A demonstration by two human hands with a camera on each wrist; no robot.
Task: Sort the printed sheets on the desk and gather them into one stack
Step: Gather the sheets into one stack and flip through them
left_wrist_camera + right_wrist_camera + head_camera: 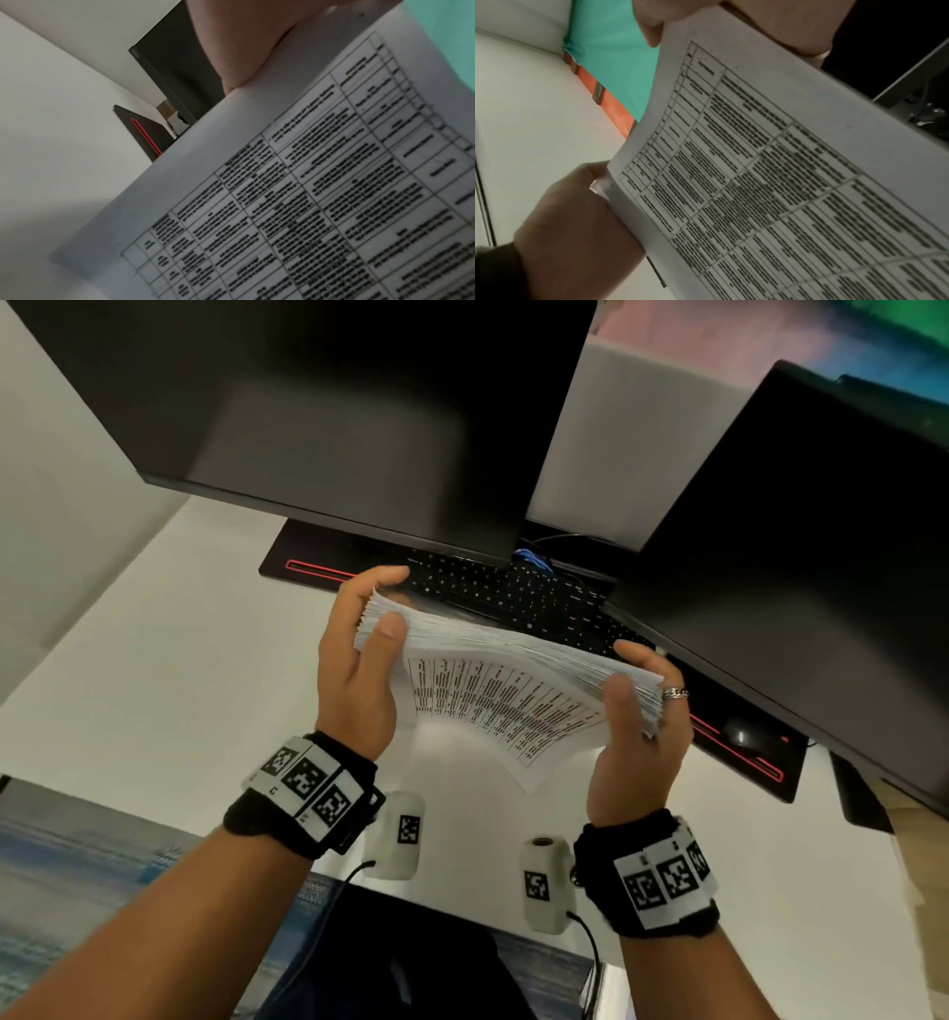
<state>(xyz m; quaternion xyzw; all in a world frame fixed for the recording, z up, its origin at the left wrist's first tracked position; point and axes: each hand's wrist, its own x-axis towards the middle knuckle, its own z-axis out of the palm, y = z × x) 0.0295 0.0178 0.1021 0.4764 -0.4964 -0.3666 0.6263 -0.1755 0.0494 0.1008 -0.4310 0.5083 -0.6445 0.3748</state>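
While held above the desk (154, 660), stack of sheets (508, 690) bowed — left hand (359, 670), right hand (637, 726), each grip pinching an end.

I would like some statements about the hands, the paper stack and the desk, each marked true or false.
1. Both hands hold the stack of sheets above the desk. True.
2. The left hand rests flat on the keyboard. False: it grips the left end of the stack.
3. The sheet facing the person shows a printed table. True.
4. The right hand wears a ring. True.
5. Both monitors show bright pictures. False: the left monitor and the right monitor are dark.
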